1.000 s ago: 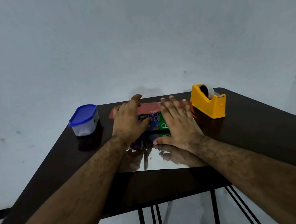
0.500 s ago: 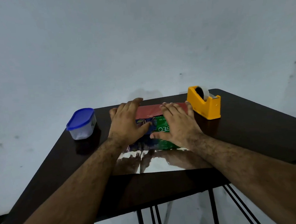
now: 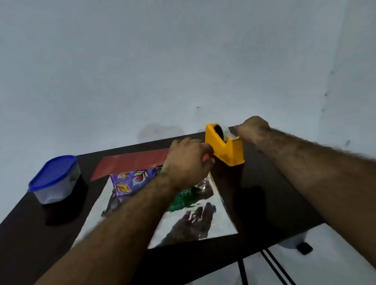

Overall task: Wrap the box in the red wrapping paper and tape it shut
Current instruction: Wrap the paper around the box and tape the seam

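The box [image 3: 128,180], purple-patterned with a green end, lies on the wrapping paper [image 3: 130,164]. The paper shows red at the far edge and shiny silver toward me. A yellow tape dispenser [image 3: 227,150] stands just right of the box. My left hand [image 3: 188,161] reaches over the box's right end, its curled fingers against the dispenser's left side. My right hand [image 3: 252,130] is at the dispenser's cutter end and pinches the tape [image 3: 226,130] there. My left forearm hides the middle of the box.
A clear tub with a blue lid [image 3: 54,179] stands at the left of the dark table [image 3: 264,192]. The table's near edge runs just below the silver sheet. A pale wall rises right behind the table.
Both hands have left the top of the box. The left one went right to the dispenser's side and the right one to its cutter end. The view shifted.
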Tool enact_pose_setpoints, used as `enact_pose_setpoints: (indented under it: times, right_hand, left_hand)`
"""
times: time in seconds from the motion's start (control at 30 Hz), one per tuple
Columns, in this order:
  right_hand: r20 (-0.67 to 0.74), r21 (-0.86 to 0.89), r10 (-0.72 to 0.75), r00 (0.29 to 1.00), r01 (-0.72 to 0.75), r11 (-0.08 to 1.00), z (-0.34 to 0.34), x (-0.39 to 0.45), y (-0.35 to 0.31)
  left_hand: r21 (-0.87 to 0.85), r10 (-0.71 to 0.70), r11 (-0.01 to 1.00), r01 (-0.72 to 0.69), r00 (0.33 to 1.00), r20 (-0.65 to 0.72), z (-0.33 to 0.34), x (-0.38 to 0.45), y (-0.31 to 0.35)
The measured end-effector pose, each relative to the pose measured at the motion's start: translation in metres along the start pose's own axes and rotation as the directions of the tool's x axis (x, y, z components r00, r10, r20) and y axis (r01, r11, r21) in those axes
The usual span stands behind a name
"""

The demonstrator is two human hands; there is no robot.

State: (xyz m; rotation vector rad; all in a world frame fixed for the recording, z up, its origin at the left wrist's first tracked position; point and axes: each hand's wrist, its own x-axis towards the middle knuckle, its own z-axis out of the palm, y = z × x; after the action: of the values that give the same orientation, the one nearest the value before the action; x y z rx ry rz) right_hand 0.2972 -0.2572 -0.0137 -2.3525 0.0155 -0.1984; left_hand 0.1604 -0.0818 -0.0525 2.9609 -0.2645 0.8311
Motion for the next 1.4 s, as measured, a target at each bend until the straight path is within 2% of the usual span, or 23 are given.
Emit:
enact_pose_setpoints:
  times: [0.13,0.27,0.37,0.43,0.53,0.7,0.8,0.93,1.1,1.3,1.4]
  right_hand:
    - [0.121,0.079,0.062,0.991,-0.072,0.994,-0.003,0.013,-0.002]
    - [0.32,0.036,0.137,0.938,-0.157,0.987,-0.001,0.017,-0.013]
    - [0.341,-0.063,0.248,0.907,-0.241,0.968,-0.005,0.023,-0.014]
    - [0.376,-0.025,0.267,0.887,-0.278,0.96,-0.004,0.031,-0.012]
    - [0.374,0.062,0.259,0.89,-0.302,0.951,-0.005,0.026,-0.015]
    - [0.309,0.315,0.17,0.936,-0.269,0.91,-0.013,0.015,-0.011]
    - [0.273,0.43,0.204,0.94,-0.309,0.848,-0.006,0.005,0.002]
    - [0.165,0.592,0.225,0.96,-0.279,0.756,0.005,-0.005,0.018]
    - [0.084,0.65,0.291,0.953,-0.274,0.709,0.027,-0.009,0.03]
    - [0.093,0.558,0.342,0.935,-0.333,0.76,0.033,-0.012,0.046]
    - [0.061,0.706,0.307,0.95,-0.259,0.659,0.025,-0.014,0.051]
  left_hand:
    - [-0.134,-0.205,0.968,0.211,0.977,0.057,0.03,0.048,0.019]
    - [-0.092,-0.325,0.937,0.338,0.937,0.131,0.045,0.086,0.032]
    - [-0.052,-0.383,0.917,0.394,0.911,0.155,0.057,0.108,0.037]
    - [-0.056,-0.409,0.903,0.426,0.893,0.185,0.066,0.117,0.039]
    - [-0.083,-0.444,0.883,0.462,0.88,0.168,0.076,0.122,0.04]
    - [-0.145,-0.48,0.854,0.5,0.864,0.153,0.079,0.118,0.04]
    - [-0.162,-0.487,0.847,0.507,0.861,0.147,0.078,0.114,0.041]
    - [-0.184,-0.494,0.838,0.513,0.858,0.141,0.078,0.112,0.04]
    - [-0.213,-0.486,0.837,0.504,0.864,0.133,0.076,0.108,0.039]
    - [-0.182,-0.474,0.848,0.498,0.866,0.158,0.068,0.106,0.043]
    - [-0.165,-0.447,0.864,0.476,0.875,0.186,0.062,0.107,0.044]
